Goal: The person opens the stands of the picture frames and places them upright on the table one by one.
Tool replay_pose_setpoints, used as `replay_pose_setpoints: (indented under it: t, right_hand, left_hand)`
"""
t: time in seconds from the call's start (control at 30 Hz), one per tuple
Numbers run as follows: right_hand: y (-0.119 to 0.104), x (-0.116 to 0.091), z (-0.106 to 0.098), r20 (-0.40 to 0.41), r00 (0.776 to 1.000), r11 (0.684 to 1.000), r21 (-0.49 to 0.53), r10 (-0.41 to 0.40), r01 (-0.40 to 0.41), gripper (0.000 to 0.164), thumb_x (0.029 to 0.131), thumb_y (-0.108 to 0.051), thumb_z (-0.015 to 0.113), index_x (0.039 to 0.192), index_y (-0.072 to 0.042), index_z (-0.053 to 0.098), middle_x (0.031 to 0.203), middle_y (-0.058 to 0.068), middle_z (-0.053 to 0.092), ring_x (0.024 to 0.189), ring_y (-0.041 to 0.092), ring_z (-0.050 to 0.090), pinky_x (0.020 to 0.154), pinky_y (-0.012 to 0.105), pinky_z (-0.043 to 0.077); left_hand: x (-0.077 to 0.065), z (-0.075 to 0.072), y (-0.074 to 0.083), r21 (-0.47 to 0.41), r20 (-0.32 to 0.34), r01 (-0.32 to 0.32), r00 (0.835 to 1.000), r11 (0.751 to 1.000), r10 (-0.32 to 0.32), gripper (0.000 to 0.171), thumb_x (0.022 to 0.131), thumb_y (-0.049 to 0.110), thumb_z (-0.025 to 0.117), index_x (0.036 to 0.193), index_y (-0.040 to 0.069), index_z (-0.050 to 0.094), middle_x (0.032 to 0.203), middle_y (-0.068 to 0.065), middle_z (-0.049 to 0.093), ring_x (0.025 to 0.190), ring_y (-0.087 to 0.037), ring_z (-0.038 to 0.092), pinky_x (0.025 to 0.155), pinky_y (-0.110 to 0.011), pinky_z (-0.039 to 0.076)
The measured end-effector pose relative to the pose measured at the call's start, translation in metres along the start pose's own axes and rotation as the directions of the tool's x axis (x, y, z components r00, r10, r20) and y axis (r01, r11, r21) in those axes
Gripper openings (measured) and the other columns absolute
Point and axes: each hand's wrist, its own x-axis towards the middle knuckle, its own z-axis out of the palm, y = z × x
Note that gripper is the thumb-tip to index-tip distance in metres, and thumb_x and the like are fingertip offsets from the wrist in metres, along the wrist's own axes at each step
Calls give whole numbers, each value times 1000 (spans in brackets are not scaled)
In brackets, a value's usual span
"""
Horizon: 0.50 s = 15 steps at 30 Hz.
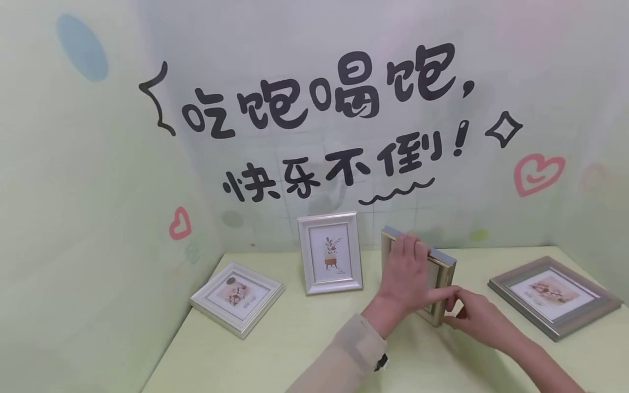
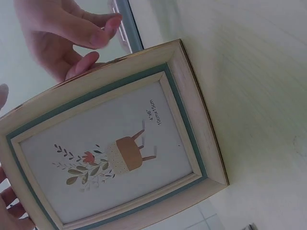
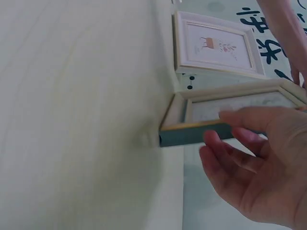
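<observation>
A cream picture frame with teal trim, showing a potted plant print, stands on the table, angled away in the head view. My left hand grips its top part, fingers over the top edge; in the left wrist view some of these fingers show at the frame's corner. My right hand is at the frame's right side edge, its fingers loosely bent. In the left wrist view, a gap shows between the right thumb and fingers, with nothing pinched there. The back of the frame is hidden.
Left of the held frame stands a white picture frame. A silver frame lies at the table's left, and a grey-brown frame lies at the right. Behind the pale table rises a wall with black lettering.
</observation>
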Motion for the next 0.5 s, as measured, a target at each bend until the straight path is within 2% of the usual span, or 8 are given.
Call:
replay_pose_setpoints:
  t: [0.07, 0.13, 0.23, 0.33, 0.43, 0.5]
  right_hand:
    - [6, 5, -12, 119, 990, 991, 117, -73, 59, 17, 88, -8, 69, 99, -2, 58, 87, 9, 68, 68, 0, 62, 57, 23, 51]
    - [10, 13, -24, 161, 979, 973, 215, -122, 86, 13, 91, -3, 61, 103, 3, 59, 97, 17, 69, 75, 0, 64, 61, 25, 55]
    - [10, 31, -35, 82, 988, 962, 251, -131, 107, 15, 96, 0, 54, 108, 7, 60, 106, 23, 67, 86, -6, 62, 69, 26, 58]
    - [6, 52, -37, 7, 989, 963, 229, -146, 140, 26, 101, -7, 52, 124, 5, 56, 121, 24, 63, 100, -17, 54, 78, 24, 56]
    - [1, 71, -34, 31, 980, 950, 255, -194, 180, 41, 103, -12, 48, 140, 5, 46, 139, 29, 52, 113, -22, 41, 89, 19, 49]
    - [-1, 82, -30, 69, 968, 928, 309, -240, 208, 45, 104, -12, 45, 144, 8, 40, 143, 32, 46, 117, -21, 40, 93, 16, 45]
  left_hand:
    - [-1, 1, -3, -19, -11, 11, 1000, 1000, -12, 79, 69, 89, 54, 99, 17, 39, 104, 0, 41, 96, -15, 39, 82, -20, 37]
    - [-1, 3, -5, -41, -15, 11, 1000, 999, -12, 77, 71, 86, 57, 100, 16, 39, 104, -1, 41, 96, -15, 39, 78, -19, 39]
    - [-2, 7, -12, -108, -28, -8, 1000, 994, 5, 74, 73, 78, 63, 104, 15, 42, 106, -2, 42, 96, -14, 41, 71, -15, 42]
    - [-4, 13, -23, -189, -63, -54, 997, 980, 43, 71, 72, 70, 68, 106, 13, 43, 104, -3, 43, 92, -13, 42, 66, -13, 44]
    - [-4, 19, -35, -245, -121, -125, 988, 961, 98, 68, 72, 64, 70, 105, 11, 43, 104, -5, 43, 90, -13, 42, 68, -14, 45]
    - [-3, 23, -42, -268, -155, -171, 979, 948, 133, 67, 72, 61, 71, 104, 10, 42, 105, -7, 42, 92, -14, 41, 71, -16, 46]
